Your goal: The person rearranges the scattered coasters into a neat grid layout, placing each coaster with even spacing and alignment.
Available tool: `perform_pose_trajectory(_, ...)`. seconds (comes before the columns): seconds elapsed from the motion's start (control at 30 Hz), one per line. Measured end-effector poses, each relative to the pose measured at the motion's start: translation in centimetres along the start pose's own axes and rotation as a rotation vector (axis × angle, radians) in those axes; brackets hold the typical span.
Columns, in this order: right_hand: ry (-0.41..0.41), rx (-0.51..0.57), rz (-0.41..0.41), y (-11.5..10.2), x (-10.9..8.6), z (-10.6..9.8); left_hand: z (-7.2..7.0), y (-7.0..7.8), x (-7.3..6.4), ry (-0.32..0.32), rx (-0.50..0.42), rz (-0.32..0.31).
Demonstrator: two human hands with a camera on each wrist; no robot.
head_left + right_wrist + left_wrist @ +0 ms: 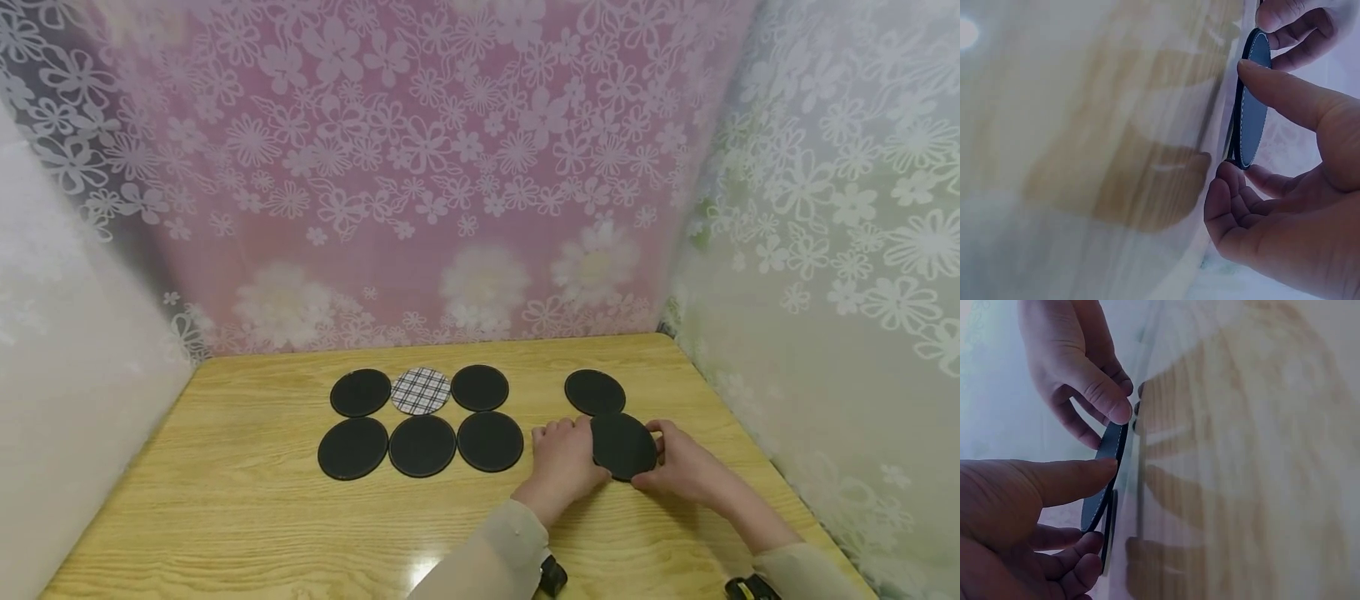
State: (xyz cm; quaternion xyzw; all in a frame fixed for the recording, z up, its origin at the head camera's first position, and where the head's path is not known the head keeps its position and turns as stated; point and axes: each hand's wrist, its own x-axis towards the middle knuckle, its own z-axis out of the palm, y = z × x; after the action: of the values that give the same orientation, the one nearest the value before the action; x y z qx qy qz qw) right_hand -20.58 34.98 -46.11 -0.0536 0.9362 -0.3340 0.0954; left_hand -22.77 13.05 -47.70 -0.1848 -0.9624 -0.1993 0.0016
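A round black coaster [625,447] with a pale stitched rim is between my two hands at the right of the table. My left hand [564,460] pinches its left edge, thumb at the near side and fingers at the far side. On the opposite edge, my right hand [681,468] pinches it the same way. Both wrist views show the coaster [1105,450] [1255,115] a little off the tabletop and tilted. Just beyond it lies another black coaster [595,392], close to or touching it in the head view.
Left of the hands, several coasters lie in two rows on the wooden table [225,467]. The back row has a white-and-black plaid coaster [421,391] between two black ones; the front row [422,446] is all black. Flower-patterned curtains [480,167] surround the table.
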Motion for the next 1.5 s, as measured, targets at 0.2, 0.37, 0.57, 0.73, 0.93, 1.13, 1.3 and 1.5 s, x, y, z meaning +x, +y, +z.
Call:
perform_pose_trajectory(0.2, 0.000, 0.011, -0.030, -1.7, 0.8, 0.9, -1.3, -1.8, -0.5, -0.005, 0.005, -0.020)
perform_pose_trajectory(0.37, -0.011, 0.015, -0.061, -3.0, 1.9, 2.0, -2.0, -3.6, -0.9, 0.014, 0.001, -0.032)
perform_pose_trajectory(0.57, -0.014, -0.036, -0.052, -4.8, 3.0, 3.0, -2.0, -5.6, -0.7, 0.005, -0.005, -0.043)
perform_pose_trajectory(0.73, -0.015, -0.075, -0.046, -5.8, 3.9, 3.7, -2.4, -6.8, -0.5, 0.004, -0.013, -0.053)
perform_pose_trajectory(0.93, -0.023, -0.106, -0.039, -6.0, 4.7, 4.0, -2.6, -7.3, -0.4, -0.001, -0.009, -0.056)
perform_pose_trajectory(1.13, -0.039, -0.124, -0.052, -6.1, 5.0, 3.8, -2.8, -7.4, -0.3, -0.017, -0.010, -0.061)
perform_pose_trajectory(1.3, -0.052, -0.134, -0.066, -6.1, 5.2, 3.7, -2.8, -7.7, -0.4, -0.008, -0.010, -0.054)
perform_pose_trajectory(1.5, -0.070, -0.139, -0.085, -5.8, 5.6, 3.6, -2.9, -7.9, -0.5, -0.007, -0.015, -0.044)
